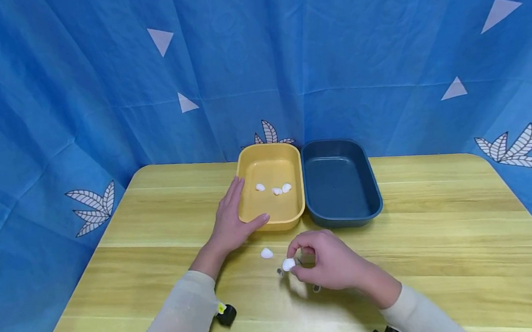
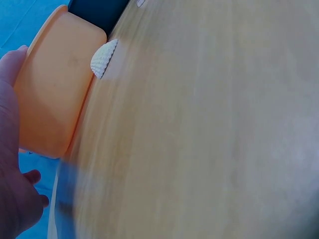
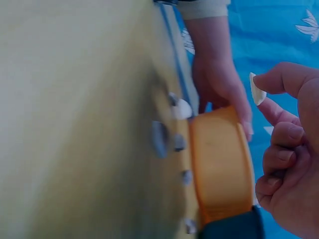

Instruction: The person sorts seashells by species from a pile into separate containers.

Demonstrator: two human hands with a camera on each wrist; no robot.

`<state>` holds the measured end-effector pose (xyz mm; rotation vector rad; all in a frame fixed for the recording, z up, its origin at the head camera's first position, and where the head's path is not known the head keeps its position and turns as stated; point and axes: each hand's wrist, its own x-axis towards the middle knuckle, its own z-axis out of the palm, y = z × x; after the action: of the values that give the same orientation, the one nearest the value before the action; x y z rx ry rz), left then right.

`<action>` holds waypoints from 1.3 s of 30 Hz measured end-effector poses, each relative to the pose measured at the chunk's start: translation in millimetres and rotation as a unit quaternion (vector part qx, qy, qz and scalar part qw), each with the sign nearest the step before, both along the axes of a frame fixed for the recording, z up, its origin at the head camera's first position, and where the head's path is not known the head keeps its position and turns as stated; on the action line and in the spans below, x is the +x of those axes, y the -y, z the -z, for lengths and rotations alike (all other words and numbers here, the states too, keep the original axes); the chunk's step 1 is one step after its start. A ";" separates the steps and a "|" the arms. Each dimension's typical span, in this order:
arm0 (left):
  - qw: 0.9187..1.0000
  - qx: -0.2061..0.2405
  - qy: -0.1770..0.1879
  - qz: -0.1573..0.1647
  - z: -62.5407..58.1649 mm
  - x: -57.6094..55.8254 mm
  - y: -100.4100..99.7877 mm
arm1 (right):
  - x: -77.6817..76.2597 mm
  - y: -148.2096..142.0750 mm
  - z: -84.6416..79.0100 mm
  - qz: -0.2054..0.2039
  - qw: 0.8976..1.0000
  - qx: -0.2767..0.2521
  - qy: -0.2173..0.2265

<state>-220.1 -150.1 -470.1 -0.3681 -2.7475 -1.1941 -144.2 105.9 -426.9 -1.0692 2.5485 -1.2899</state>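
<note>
My right hand (image 1: 328, 260) pinches a white seashell (image 1: 288, 265) between thumb and index finger, above the table. In the right wrist view the pinched shell (image 3: 257, 89) is seen edge-on, the other fingers curled. My left hand (image 1: 234, 221) touches the yellow tray (image 1: 275, 225), straight fingers along its left side and thumb over the near rim. Three white shells (image 1: 277, 191) lie in that tray. Another white shell (image 1: 266, 253) rests on the table before it. Several small greyish shells (image 3: 159, 139) lie below my right hand, partly hidden in the head view.
A dark blue tray (image 1: 346, 221) stands against the yellow tray's right side. Both are at the back of the wooden table (image 1: 443, 235), close to a blue patterned curtain (image 1: 356, 58). Black wrist devices (image 1: 226, 315) sit by both sleeves.
</note>
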 end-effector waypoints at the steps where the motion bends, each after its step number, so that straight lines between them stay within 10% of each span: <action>1: 1.000 0.001 0.000 0.000 0.3 0.1 0.1 | -1.9 -0.2 -2.1 0.002 1.000 -0.005 -0.006; 39: 1.000 0.001 -0.005 0.002 2.8 -0.1 1.6 | -94.3 14.2 -39.5 0.202 0.968 -0.101 -0.109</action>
<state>-220.3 -151.8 -472.9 -0.3788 -2.7382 -1.1923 -238.5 91.7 -387.4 -0.7795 2.9684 -1.6380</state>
